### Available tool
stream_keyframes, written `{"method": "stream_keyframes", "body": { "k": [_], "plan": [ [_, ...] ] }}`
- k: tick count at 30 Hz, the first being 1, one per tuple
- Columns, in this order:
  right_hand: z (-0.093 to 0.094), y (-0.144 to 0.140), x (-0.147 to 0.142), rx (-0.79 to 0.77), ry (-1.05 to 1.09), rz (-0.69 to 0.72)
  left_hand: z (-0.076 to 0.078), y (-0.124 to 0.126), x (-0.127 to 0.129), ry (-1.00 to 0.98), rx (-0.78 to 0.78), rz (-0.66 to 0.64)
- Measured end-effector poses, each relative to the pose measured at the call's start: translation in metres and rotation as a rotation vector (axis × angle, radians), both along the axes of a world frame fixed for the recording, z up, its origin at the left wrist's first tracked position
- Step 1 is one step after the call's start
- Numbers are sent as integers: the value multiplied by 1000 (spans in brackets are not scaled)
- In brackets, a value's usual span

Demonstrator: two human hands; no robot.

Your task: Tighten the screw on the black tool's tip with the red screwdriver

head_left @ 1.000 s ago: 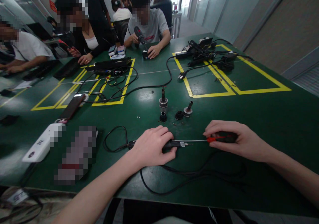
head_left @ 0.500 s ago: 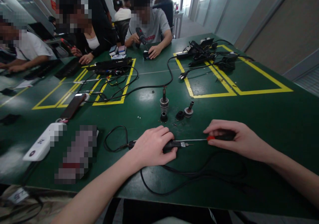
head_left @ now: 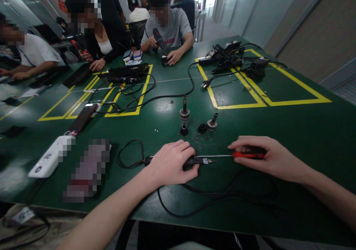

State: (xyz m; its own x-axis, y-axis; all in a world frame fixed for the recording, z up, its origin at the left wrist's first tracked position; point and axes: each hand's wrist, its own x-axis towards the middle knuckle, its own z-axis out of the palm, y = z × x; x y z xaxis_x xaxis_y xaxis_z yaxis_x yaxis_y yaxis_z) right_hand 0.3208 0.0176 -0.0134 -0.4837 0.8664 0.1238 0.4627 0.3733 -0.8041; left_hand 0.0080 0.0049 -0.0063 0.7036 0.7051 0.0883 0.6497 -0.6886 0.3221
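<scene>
My left hand (head_left: 174, 161) is closed over a slim black corded power tool (head_left: 191, 162) lying on the table, with its metal collar and thin tip pointing right. In my right hand (head_left: 261, 155), thumb and fingers grip the red and black handle of a screwdriver (head_left: 249, 154). The screwdriver's long shaft runs left, just above the power tool, and its end is hidden by my left hand. Beyond the hands stand a metal cylinder part with a shaft (head_left: 184, 113), a black collar (head_left: 184, 130), a black ring (head_left: 202, 128) and a smaller metal part with a stem (head_left: 212, 123).
Black cable (head_left: 191, 215) loops near the front edge. To the left are a white power strip (head_left: 50, 157), a phone (head_left: 85, 116) and a blurred-out box (head_left: 90, 168). Tangled black adapters (head_left: 225, 57) lie at the back. Across the table, a person (head_left: 169, 31) holds a drill.
The screwdriver handle has turned in my right hand, so more of its red side shows. My left hand stays on the power tool. The view has shifted slightly.
</scene>
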Motion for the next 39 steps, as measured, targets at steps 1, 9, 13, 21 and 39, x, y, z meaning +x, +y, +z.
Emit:
{"method": "stream_keyframes", "body": {
  "k": [1, 9, 13, 21, 39],
  "plan": [
    [-1, 0, 0, 3, -2, 6, 0, 0, 0, -2, 3, 0],
    [-3, 2, 2, -51, -8, 18, 0, 0, 1, -1, 13, -4],
    [-2, 1, 1, -33, -4, 19, 0, 0, 1, 4, 15, -4],
    [-14, 2, 5, -4, -37, 48, 1, 0, 2, 16, 0, 5],
    [-12, -1, 5, -6, -34, 86, 2, 1, 2, 19, 17, -4]
  ]
}}
